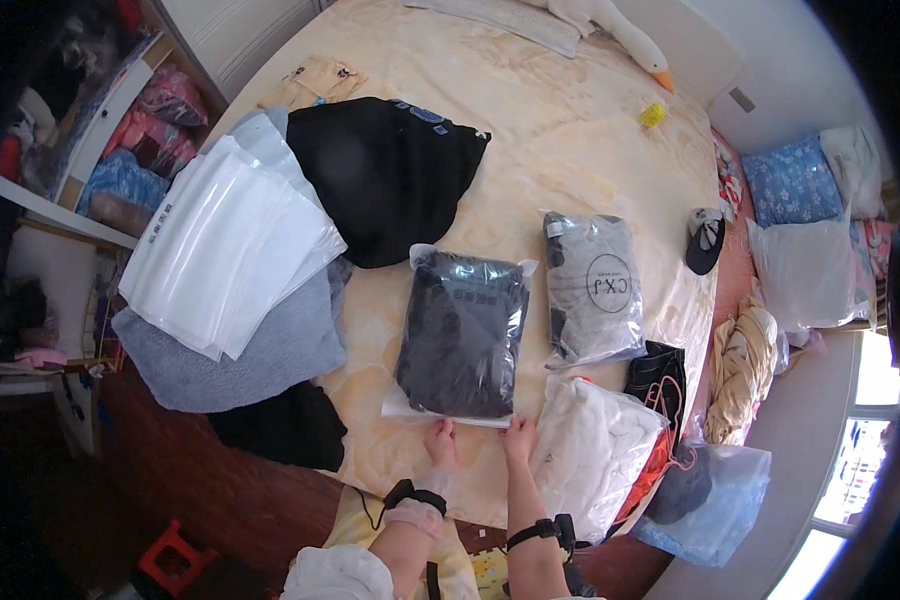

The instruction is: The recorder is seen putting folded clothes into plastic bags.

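Fingers of both hands pinched on clear bag, near edge; faint lettering farther up

Bright light, overexposed window at right, glints on central clear bag, fisheye-bent edges, black corners

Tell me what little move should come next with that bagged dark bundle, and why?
I'd probably press the near edge of the clear bag flat: the left grip and right grip both pinch that edge, and the plastic there juts past the dark cloth. Whether it is sealed, I can't tell.
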